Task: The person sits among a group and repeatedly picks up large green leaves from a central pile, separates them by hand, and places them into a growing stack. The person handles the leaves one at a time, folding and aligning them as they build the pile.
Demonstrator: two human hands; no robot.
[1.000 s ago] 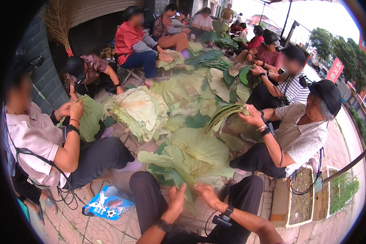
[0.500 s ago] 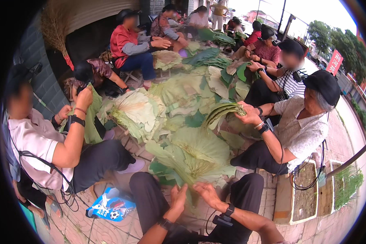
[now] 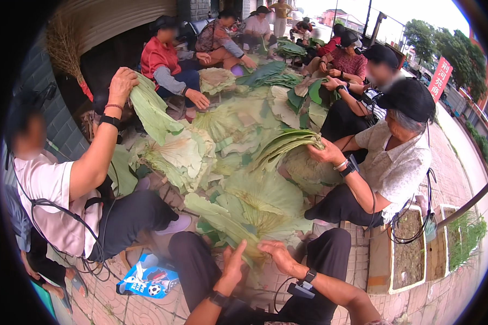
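Held leaf: a broad, pale-green, dry-looking leaf, raised along its left side, lies at the near centre above a layered pile of yellowish-green leaves.
Left hand: the wearer's left hand grips the leaf's near end between thumb and fingers.
Right hand: the wearer's right hand pinches the same end, just beside the left.
Stage: handling of this leaf appears under way, since both hands hold it; leaves already lie layered in a pale, cream-green heap at left and a dark-green stack at the far side. Many remain spread across the middle; their number cannot be told.
Change from the preceding frame: the wearer's hands keep their hold; at left, a co-worker's hand is now raised high with a limp, light-green leaf.
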